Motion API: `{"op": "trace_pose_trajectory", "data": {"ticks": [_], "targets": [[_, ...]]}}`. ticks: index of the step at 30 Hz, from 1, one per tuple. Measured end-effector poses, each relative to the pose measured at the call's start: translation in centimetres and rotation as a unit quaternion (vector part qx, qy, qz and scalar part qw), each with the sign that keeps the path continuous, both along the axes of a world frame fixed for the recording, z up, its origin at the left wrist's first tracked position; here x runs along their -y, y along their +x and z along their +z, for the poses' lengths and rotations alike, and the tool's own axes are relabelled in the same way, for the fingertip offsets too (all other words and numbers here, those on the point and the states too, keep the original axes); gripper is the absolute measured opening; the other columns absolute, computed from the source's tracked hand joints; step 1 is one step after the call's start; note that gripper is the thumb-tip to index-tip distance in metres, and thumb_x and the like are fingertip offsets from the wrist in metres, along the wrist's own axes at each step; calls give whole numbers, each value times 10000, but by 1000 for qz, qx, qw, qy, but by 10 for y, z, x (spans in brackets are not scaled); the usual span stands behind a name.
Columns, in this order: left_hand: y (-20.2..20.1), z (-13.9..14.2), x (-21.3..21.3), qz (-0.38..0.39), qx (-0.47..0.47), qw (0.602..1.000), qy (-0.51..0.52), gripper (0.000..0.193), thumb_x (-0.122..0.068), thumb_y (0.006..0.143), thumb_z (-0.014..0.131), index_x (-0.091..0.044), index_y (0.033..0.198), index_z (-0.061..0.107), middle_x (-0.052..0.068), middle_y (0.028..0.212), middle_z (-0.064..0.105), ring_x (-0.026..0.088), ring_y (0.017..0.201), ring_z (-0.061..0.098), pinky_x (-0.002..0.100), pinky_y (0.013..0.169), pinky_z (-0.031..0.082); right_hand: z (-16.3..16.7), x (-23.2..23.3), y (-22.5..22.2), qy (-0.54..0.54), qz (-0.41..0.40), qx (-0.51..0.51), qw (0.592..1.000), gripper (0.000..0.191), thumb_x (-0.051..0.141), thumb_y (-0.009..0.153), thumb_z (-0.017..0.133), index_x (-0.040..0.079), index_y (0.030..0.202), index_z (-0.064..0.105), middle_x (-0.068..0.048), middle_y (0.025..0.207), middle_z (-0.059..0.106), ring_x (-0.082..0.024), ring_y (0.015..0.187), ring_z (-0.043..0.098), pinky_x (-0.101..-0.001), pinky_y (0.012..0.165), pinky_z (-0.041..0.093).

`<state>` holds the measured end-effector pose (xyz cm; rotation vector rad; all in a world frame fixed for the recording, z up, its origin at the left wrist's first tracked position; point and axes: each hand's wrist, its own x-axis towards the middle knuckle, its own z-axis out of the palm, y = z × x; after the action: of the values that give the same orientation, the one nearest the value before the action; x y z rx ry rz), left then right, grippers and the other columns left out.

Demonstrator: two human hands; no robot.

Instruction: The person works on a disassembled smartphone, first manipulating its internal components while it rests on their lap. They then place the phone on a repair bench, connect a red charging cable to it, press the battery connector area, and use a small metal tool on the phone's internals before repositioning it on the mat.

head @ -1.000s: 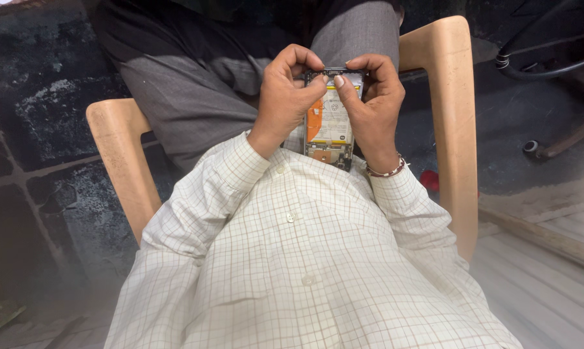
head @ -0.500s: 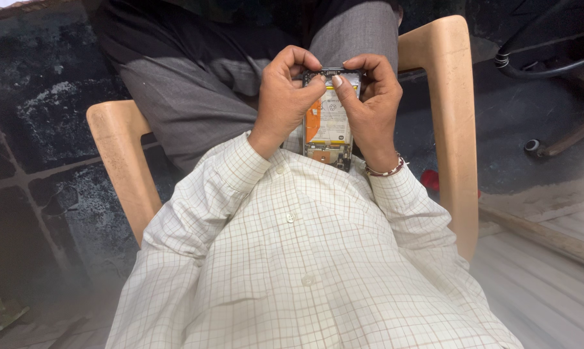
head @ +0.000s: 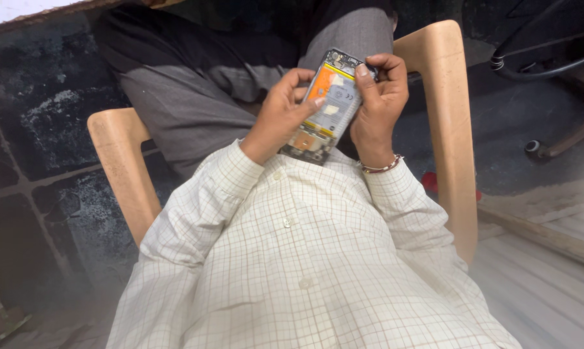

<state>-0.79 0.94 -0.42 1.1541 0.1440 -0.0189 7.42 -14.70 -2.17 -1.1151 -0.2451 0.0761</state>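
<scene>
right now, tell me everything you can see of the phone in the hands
The phone is a slim dark slab with its back cover off, showing an orange-and-white battery area, small boards and camera parts at the far end. It is held tilted over the lap, open side facing up. The left hand grips its left edge, a fingertip on the battery; the right hand holds the right edge, thumb pressing near the top.

Soft, even daylight with no hard shadows or glare. The centre is sharp, but the lower corners and edges smear into a hazy blur. Wide-angle distortion bends the wooden chair arms (head: pixel 444 129) outward.
</scene>
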Motion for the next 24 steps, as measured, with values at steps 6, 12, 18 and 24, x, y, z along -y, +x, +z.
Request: {"op": "trace_pose_trajectory", "data": {"ticks": [6, 12, 18, 24], "targets": [[6, 29, -50, -36, -23, 965, 260, 401, -70, 951, 665, 38, 1332, 597, 126, 1097, 775, 133, 952, 750, 263, 822, 613, -1, -5, -8, 39, 89, -81, 992, 209, -27, 1009, 616, 11, 1190, 520, -75, 1014, 611, -102, 810, 625, -242, 637, 548], [4, 62, -80, -128, -113, 939, 298, 410, -81, 901, 661, 27, 1296, 638, 123, 1064, 772, 149, 863, 749, 284, 699, 611, 1, -10, -15, 20, 178, -145, 973, 288, -28, 983, 591, -59, 1259, 518, -101, 961, 645, -150, 773, 697, -282, 595, 607], [1, 75, -91, -171, -116, 925, 319, 449, -110, 921, 681, 40, 1340, 624, 131, 1037, 779, 127, 812, 753, 263, 667, 617, 7, -11, -21, 2, 238, -150, 960, 319, -39, 988, 574, -88, 1295, 503, -124, 976, 674, -155, 805, 720, -278, 593, 614], [-3, 81, -94, -188, -207, 911, 304, 477, -104, 926, 669, 13, 1388, 649, 188, 1017, 776, 234, 654, 616, 372, 511, 470, 15, -9, -24, 2, 249, -139, 958, 321, -30, 994, 540, -89, 1306, 489, -128, 948, 687, -163, 766, 726, -274, 573, 604]]}}
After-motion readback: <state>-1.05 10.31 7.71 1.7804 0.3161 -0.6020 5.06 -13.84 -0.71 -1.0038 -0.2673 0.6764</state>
